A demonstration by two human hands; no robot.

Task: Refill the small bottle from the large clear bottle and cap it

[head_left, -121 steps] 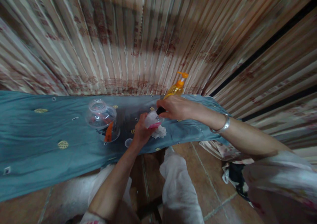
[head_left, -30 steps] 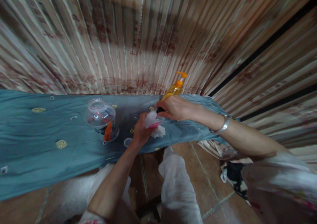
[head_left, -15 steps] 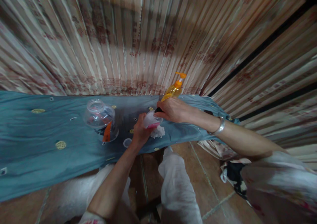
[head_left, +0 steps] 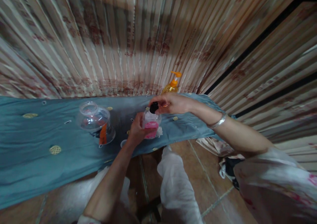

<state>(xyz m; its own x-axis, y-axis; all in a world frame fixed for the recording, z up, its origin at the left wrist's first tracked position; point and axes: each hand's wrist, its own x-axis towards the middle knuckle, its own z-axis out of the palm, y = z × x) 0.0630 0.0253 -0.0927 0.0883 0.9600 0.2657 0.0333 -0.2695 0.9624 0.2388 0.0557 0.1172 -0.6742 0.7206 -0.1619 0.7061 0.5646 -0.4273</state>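
While the left hand grips the bottle upright over the blue cloth, the right hand pinches its black cap (seating unclear); capping appears unfinished.

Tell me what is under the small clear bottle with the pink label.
Under the small clear bottle with the pink label, a crumpled white tissue shows at its right, lying on the blue-grey cloth. The left hand and the bottle itself cover the rest.
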